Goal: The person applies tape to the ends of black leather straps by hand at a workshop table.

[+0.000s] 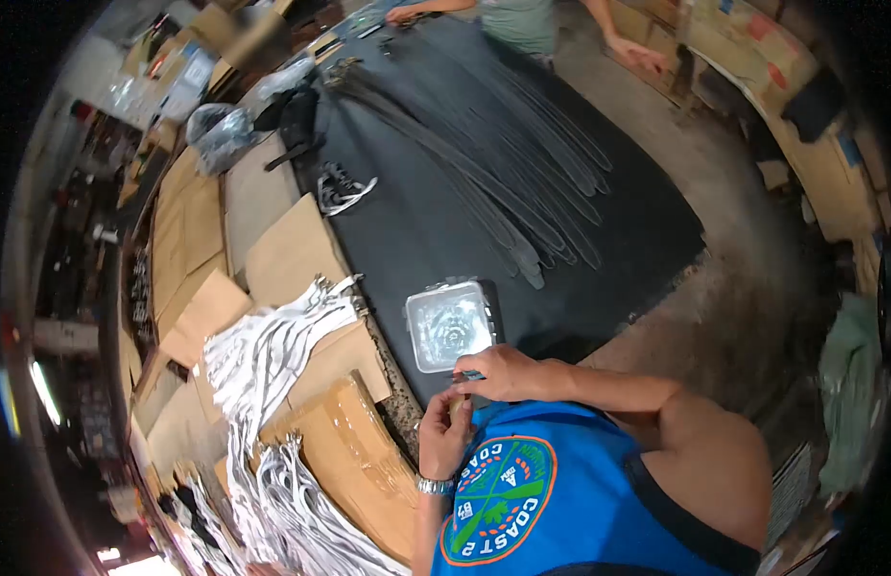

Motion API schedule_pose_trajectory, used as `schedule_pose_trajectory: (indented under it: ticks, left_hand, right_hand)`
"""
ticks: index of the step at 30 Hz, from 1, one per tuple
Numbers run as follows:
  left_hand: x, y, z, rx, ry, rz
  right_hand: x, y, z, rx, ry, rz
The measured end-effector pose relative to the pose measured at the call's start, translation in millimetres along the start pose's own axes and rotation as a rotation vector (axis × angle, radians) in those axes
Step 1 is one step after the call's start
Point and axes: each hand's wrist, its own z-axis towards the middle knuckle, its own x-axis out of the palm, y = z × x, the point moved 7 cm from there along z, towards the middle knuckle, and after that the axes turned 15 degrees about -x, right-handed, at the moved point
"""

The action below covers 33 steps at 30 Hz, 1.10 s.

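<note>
Container (pixel 452 327) near right hand (pixel 503 373), gripping small item (pixel 472 375); left hand (pixel 443 440) adjoining.

Left hand (pixel 445 432), right hand (pixel 503 373) close together; both curled; right elbow (pixel 668 401) bent

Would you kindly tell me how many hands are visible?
4: the left hand and right hand meet beside the clear box; a co-worker's hand is far along the table, the other hand right of it.

Blk tbl (pixel 397 226) | clr plastic tub (pixel 449 326) | blk straps (pixel 445 144) | b/w cords (pixel 342 189)
</note>
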Motion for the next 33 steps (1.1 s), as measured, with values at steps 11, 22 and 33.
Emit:
schedule_pose_trajectory:
  ticks: [11, 22, 33]
  left_hand:
    - [-0.4, 14.7, -5.9, -0.027, 0.03, -0.012]
    - [15.2, 6.2, 6.3, -0.09, 0.093, 0.102]
    - [-11.4, 36.0, 25.5, -0.047, 0.057, -0.002]
  right_hand:
    - [14.1, -4.1, -6.8, -0.003, -0.042, -0.01]
    - [-0.7, 1.1, -26.3, -0.045, -0.144, -0.056]
    - [12.5, 4.7, -7.9, -0.023, -0.072, -0.063]
